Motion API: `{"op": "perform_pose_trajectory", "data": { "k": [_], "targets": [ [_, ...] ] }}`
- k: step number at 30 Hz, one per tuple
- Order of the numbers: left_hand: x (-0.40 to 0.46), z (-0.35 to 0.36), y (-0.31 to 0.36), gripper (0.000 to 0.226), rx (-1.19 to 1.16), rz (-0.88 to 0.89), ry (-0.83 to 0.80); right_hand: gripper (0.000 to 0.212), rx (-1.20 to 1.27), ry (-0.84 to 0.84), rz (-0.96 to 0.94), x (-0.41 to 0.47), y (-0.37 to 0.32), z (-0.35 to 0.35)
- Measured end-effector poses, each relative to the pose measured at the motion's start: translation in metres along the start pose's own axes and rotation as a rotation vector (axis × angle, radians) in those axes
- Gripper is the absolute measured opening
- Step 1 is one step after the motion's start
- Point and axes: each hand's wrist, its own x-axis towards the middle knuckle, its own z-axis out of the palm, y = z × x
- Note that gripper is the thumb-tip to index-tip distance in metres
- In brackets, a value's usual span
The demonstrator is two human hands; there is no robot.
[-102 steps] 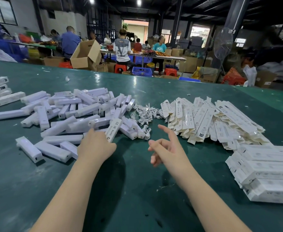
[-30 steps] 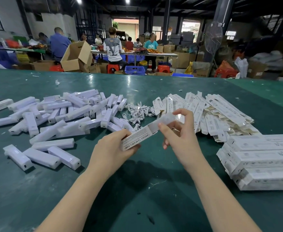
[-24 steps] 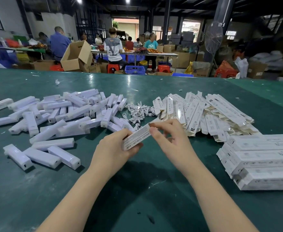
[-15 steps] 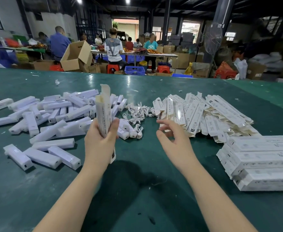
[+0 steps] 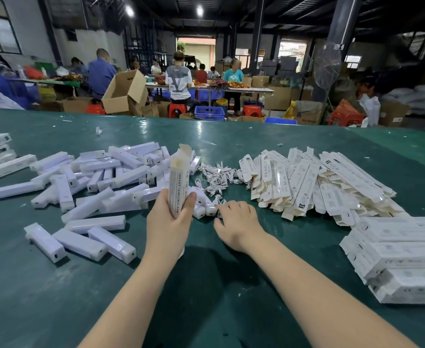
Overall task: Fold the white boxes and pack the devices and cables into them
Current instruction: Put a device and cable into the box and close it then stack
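At table centre: left hand [image 5: 168, 223] grips white box [image 5: 178, 182] upright, open flap up. Right hand [image 5: 236, 219] at 3 o'clock of it, palm down, fingers curled onto cable [image 5: 212, 209]; grasp unclear. Devices [image 5: 93, 187] at 9 o'clock.

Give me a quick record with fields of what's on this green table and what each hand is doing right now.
left hand: holds a folded white box upright, top flap open
right hand: on the table, fingers at the near edge of the cable pile; grip unclear
devices: loose white heap, left
flat boxes: unfolded heap, right
packed boxes: stacked, near right
table: green
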Motion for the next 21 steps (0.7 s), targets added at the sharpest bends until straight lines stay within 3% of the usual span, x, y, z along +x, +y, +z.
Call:
{"op": "perform_pose_trajectory", "data": {
  "k": [4,7,14,21],
  "targets": [
    [-0.002,-0.001,0.004,0.026,0.006,0.012,-0.005,0.024,-0.009,0.111,0.006,-0.004,0.003,-0.009],
    [-0.002,-0.001,0.004,0.021,0.019,-0.006,-0.024,0.010,0.279,0.137,0.049,-0.020,0.010,-0.015],
    [-0.002,0.004,0.005,0.008,-0.142,-0.129,-0.218,0.031,1.008,0.356,0.016,-0.058,0.009,-0.028],
    [-0.006,0.005,0.008,0.013,-0.322,-0.218,-0.349,0.020,0.859,0.449,-0.284,-0.070,-0.002,-0.030]
  ]
}}
